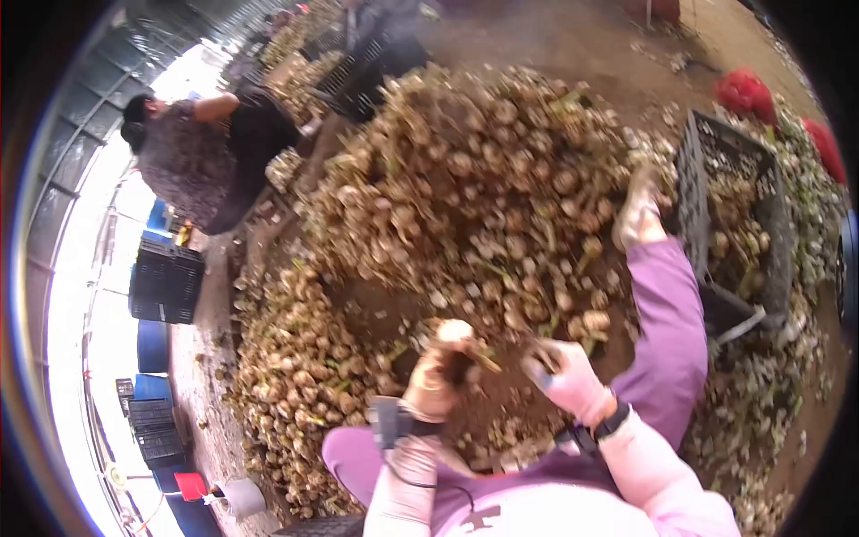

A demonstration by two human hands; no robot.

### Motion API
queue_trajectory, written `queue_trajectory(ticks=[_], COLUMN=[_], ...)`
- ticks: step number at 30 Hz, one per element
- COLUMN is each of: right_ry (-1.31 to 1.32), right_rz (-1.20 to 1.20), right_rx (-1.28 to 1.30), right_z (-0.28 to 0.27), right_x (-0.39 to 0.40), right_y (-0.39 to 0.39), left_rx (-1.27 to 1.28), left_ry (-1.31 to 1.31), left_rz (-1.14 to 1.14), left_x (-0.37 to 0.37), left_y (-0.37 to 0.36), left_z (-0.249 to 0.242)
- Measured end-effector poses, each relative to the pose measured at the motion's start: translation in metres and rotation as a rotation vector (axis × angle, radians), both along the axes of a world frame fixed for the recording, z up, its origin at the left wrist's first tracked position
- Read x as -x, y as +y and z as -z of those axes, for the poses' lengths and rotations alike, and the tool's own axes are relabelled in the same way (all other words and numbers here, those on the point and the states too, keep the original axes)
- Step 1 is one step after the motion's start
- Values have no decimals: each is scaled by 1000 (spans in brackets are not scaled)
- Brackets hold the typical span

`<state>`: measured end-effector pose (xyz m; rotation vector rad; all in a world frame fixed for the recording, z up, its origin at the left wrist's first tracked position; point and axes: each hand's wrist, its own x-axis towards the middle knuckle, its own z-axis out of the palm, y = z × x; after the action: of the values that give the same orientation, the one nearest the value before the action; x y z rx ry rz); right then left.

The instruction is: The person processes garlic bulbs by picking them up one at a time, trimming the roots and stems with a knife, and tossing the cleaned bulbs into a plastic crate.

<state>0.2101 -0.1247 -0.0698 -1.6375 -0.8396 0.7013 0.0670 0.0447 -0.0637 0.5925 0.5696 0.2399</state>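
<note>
A pale garlic bulb [455, 333] shows at the top of my left hand [437, 380], whose gloved fingers are closed round it. Dry stalk ends stick out toward the right. My right hand [574, 385], in a light pink glove, is closed on a small dark hand tool [540, 363] that looks like shears; its blades are not clear. The two hands are apart, above bare ground between my legs. Beyond them rises a large heap of garlic [483, 161] with stalks on. Another pile of garlic bulbs [300, 385] lies left of my left hand.
A black crate [698, 206] holding some garlic stands beside my outstretched leg. Red sacks [745, 94] lie at the far right. Another person [192, 152] bends over at the upper left, near dark crates [165, 282] and a blue barrel [153, 345]. Garlic scraps litter the right side.
</note>
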Motion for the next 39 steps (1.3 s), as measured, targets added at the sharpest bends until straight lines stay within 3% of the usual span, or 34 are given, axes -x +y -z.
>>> queue_trajectory(ticks=[1, 2, 3, 4, 6, 7, 8, 10, 11, 14, 15, 22, 24, 26, 28, 29, 30, 32, 33, 34, 38, 39], right_ry=[-73, -166, -171, -258, -373, -413, -452, -475, -475, -492, -515, -513, -498, -542, -433, -423, -418, -436, -272, -101, 522, 521], right_rz=[10, -92, -116, -145, -229, -307, -386, -453, -449, -457, -468, -491, -490, -452, -301, -256, -225, -216, -208, -195, -189, -226], right_rx=[-88, 20, 45, 86, 26, 39, 51, 86, 62, 62, 80, 13, -17, -58, 92, 46, -5, -46, -59, -65, -33, -15], right_z=[-6, -16, -16, -18, -23, -32, -41, -46, -46, -45, -45, -17, -11, 4, 21, 22, 15, -2, -5, -5, 1, -1], right_x=[2, -3, -1, 2, 8, 9, 11, 15, 15, 15, 14, 5, 4, 1, -14, -15, -16, -10, -6, 2, 32, 35], right_y=[0, -4, -6, -8, -8, -8, -8, -6, -7, -10, -11, -9, -8, -5, 2, 4, 8, 7, 4, 0, -12, -14], left_rx=[-128, -347, -407, -457, -253, -488, -537, 223, -136, -284, 254, 475, 444, -351, 664, 996, 992, 353, -398, -527, -160, -90], left_ry=[-230, 31, 72, 118, 139, 79, 169, -4, 120, 279, 48, 223, 275, 356, 287, 15, 4, 78, 188, 62, -348, -372], left_rz=[41, 85, 110, -27, 33, 90, -9, -124, -74, -10, -61, -41, -2, 255, 271, 437, 426, 81, -111, -14, -230, -248], left_x=[12, 18, 26, 31, 45, 47, 38, 34, 36, 31, 31, 33, 34, 39, 45, 43, 47, 55, 49, 55, 37, 35], left_y=[-7, -15, -19, -28, -27, -36, -51, -51, -57, -62, -55, -55, -58, -62, -54, -50, -47, -38, -59, -48, -49, -49], left_z=[-11, -43, -53, -49, -39, -47, -48, -58, -56, -66, -60, -60, -63, -66, -73, -73, -67, -54, -66, -61, -55, -48])
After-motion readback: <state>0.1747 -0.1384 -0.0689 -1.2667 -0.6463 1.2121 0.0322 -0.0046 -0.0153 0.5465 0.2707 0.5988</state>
